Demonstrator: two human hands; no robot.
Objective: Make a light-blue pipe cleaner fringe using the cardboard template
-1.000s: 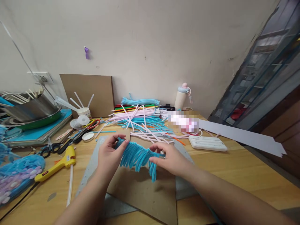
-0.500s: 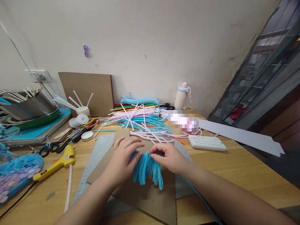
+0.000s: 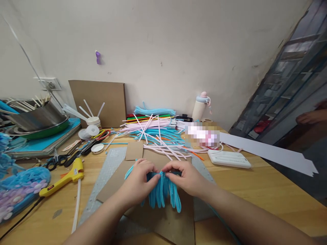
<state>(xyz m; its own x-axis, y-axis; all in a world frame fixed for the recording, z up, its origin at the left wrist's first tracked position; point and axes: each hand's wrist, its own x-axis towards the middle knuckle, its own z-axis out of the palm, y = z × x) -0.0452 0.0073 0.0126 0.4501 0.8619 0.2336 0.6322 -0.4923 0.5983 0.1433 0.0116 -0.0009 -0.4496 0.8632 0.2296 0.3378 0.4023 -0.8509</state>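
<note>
A row of looped blue pipe cleaners [image 3: 160,195] hangs from my fingers in the middle of the head view, over a brown cardboard sheet [image 3: 168,224]. My left hand [image 3: 140,178] is closed, thumb and fingers pinching the top of the loops from the left; one blue loop sticks out behind it. From the right, my right hand [image 3: 185,177] pinches the same top edge, its fingertips close to the left thumb. A long blue strand runs down beneath my right forearm.
Behind the hands lies a pile of pink and blue pipe cleaners [image 3: 150,131]. To the left are a yellow glue gun [image 3: 65,177], scissors [image 3: 56,160] and a metal bowl [image 3: 38,115]. At the right sit a white power bank [image 3: 228,159] and a bottle [image 3: 200,107]. Another person's hand [image 3: 311,116] shows far right.
My left fingers, spread over the loops before, have lowered and closed into a pinch near my right fingertips. The view has shifted slightly, and another person's hand has appeared at the far right.
</note>
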